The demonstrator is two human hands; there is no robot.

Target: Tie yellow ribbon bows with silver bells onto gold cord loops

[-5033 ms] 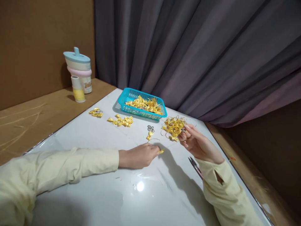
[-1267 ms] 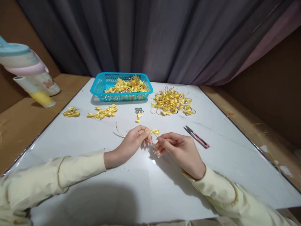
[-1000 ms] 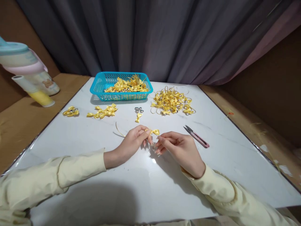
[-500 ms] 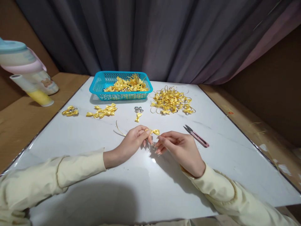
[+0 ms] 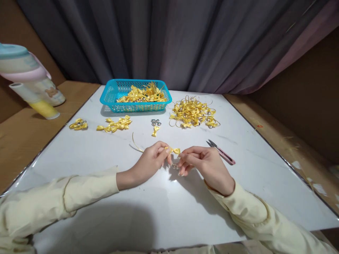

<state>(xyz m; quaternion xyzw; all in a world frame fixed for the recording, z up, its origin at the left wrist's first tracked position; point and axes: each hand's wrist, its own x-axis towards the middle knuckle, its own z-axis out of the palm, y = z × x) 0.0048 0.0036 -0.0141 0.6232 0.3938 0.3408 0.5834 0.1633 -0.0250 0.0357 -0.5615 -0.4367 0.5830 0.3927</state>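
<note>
Between my two hands is a small yellow ribbon bow [image 5: 176, 151], held just above the white table. My left hand [image 5: 156, 157] pinches the bow's left side, and a thin gold cord [image 5: 136, 144] trails out behind that hand. My right hand [image 5: 205, 164] is closed at the bow's right end, thumb and forefinger pressed together. Below the bow hangs a small silver bell-like piece [image 5: 174, 165], partly hidden by fingers. A single yellow bow [image 5: 155, 131] and several silver pieces [image 5: 156, 122] lie beyond my hands.
A blue basket [image 5: 106, 97] with yellow bows stands at the back. To its right is a heap of corded bows [image 5: 193, 112]; loose bows [image 5: 115, 124] and a gold-corded bundle [image 5: 78, 124] lie left. Thread snips [image 5: 221, 152] rest beside my right hand. A bottle [image 5: 23, 67] stands far left.
My right hand has shifted slightly right and turned a little. The bow now sits slightly lower, and the cord behind my left hand has moved slightly right.
</note>
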